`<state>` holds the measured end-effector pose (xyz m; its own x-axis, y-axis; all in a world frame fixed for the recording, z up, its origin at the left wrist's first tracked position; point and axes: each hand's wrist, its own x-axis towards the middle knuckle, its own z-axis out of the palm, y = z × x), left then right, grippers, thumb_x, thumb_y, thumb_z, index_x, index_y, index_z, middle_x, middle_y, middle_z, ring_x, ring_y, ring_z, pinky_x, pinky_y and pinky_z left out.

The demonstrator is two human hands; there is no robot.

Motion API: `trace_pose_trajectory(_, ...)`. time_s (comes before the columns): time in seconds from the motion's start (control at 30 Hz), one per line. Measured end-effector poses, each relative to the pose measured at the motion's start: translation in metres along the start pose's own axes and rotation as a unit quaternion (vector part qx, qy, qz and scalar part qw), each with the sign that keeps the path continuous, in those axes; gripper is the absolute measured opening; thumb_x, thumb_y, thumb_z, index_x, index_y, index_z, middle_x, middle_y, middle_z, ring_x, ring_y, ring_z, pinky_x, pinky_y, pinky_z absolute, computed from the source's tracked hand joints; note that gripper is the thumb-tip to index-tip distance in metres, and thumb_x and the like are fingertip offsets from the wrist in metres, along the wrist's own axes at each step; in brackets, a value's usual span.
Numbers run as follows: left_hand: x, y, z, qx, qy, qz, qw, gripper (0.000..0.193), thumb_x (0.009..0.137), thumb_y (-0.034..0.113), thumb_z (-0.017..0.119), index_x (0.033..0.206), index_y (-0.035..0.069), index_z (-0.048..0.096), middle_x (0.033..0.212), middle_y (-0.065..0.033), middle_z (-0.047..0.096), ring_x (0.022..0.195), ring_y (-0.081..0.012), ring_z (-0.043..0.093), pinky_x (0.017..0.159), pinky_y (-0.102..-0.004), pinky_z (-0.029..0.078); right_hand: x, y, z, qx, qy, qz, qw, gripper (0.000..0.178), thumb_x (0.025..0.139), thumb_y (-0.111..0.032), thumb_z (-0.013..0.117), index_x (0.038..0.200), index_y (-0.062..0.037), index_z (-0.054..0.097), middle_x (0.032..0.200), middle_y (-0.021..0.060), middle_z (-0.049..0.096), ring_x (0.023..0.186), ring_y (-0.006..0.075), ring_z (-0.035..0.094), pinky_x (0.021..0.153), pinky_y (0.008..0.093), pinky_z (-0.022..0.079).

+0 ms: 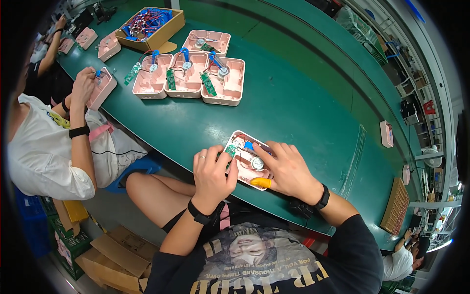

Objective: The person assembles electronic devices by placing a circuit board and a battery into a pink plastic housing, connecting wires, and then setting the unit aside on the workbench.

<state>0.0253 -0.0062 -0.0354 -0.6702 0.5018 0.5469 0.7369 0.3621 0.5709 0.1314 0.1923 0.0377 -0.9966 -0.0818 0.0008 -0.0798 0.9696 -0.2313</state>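
Note:
In front of me on the table lies a pink plastic housing [243, 173] with a blue battery [248, 145], a round silver part [257, 163] and thin wires in it. My left hand [214, 175] is at the housing's left side, its fingers closed on a small green circuit board [231, 149] by the rim. My right hand [290, 170] grips the housing from the right. Its index finger reaches to the battery, and its thumb, in a yellow finger cot [261, 183], lies over the near edge. The right palm hides part of the housing.
Several pink housings [223, 97] with boards and batteries stand together further up the table. Behind them is a cardboard box [179, 23] of wired blue batteries. At left a co-worker's hand [84, 83] works in another housing. A brown grid tray [395, 206] lies far right.

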Motion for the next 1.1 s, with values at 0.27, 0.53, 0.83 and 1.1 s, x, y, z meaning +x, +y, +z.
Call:
trace_pose_trajectory(0.27,0.012,-0.001,0.0,0.014,-0.007,0.022,1.0,0.016,0.088,0.015,0.076,0.095,0.005,0.065,0.105,-0.0137,0.065,0.087,-0.0343,0.062,0.081,-0.0473,0.049,0.001,-0.011,0.003,-0.02,0.03,0.034,0.999,0.09,0.083,-0.054,0.084,0.149,-0.0008,0.055,0.138,0.0286,0.055,0.115,0.0423,0.06,0.098,0.0492,0.049)
trace_pose_trajectory(0.53,0.082,-0.029,-0.006,0.057,-0.046,-0.063,0.995,0.05,0.096,0.035,0.074,0.132,0.005,0.058,0.108,-0.0185,0.067,0.092,-0.039,0.067,0.078,-0.0542,0.053,0.016,0.093,-0.048,0.029,0.159,0.093,0.982,0.085,0.086,-0.04,0.083,0.152,0.0015,0.05,0.133,0.0307,0.056,0.118,0.0456,0.06,0.104,0.0472,0.052)
trace_pose_trajectory(0.83,0.058,-0.017,-0.03,0.118,-0.16,-0.088,0.976,0.046,0.096,0.036,0.074,0.128,0.005,0.064,0.12,-0.0187,0.066,0.111,-0.0395,0.064,0.093,-0.0501,0.053,0.058,0.336,-0.059,-0.091,0.208,0.412,0.882,0.084,0.088,-0.052,0.077,0.157,-0.0106,0.051,0.132,0.0369,0.061,0.127,0.0519,0.058,0.11,0.0496,0.049)
trace_pose_trajectory(1.1,0.022,-0.023,-0.049,0.061,-0.089,-0.058,0.992,0.041,0.094,0.029,0.076,0.125,0.004,0.066,0.123,-0.0183,0.066,0.116,-0.039,0.062,0.096,-0.0491,0.051,0.071,0.264,-0.033,-0.114,0.305,0.212,0.921,0.064,0.096,-0.039,0.077,0.148,-0.0059,0.059,0.137,0.0217,0.063,0.126,0.0434,0.061,0.106,0.0485,0.051)
